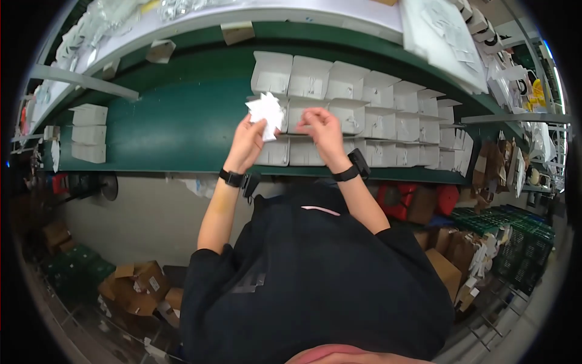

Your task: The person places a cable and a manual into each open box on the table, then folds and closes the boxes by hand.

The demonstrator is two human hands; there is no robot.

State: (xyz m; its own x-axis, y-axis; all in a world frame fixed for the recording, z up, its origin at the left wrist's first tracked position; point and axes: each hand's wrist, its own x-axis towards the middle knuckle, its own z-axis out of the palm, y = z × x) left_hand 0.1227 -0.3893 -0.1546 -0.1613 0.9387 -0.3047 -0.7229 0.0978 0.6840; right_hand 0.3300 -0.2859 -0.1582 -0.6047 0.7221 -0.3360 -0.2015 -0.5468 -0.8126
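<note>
A fanned bunch of small white paper slips [265,113] is gripped in my left hand [245,144], thumb on top, over the left end of a block of open white boxes [308,77]. My right hand [327,134] hovers above the boxes just to the right, its thumb and fingertips drawn together. Whether a slip or anything else sits in that pinch is too small to see. The boxes stand in rows close together on the green table [176,130], and some show small items at the bottom. Each wrist wears a black strap with a small device.
A short stack of white boxes [90,133] stands at the table's left end. Above the back edge runs a shelf [212,25] carrying clear plastic bags and a white foam stack [442,42]. Cardboard boxes [136,288] and green crates [521,249] lie on the floor behind me.
</note>
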